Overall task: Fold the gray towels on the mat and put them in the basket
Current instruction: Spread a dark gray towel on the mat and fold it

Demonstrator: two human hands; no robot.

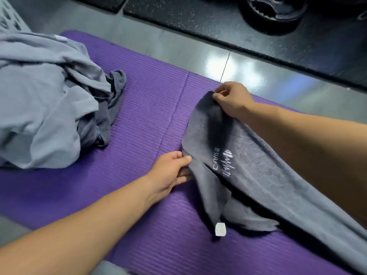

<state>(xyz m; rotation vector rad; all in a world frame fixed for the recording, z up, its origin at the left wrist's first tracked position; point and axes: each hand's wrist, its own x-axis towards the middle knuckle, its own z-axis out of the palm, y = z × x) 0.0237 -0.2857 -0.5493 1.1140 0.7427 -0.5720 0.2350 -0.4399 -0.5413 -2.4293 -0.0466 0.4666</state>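
Hands (170,170) (232,99) on towel (258,165), basket (9,18) aside

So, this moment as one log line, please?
fold towel | left hand grips edge | right hand pinches corner | pile on mat

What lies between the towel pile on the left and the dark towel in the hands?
In the head view, bare purple mat with one crease separates the towel pile from the dark towel; the left hand grips its edge.
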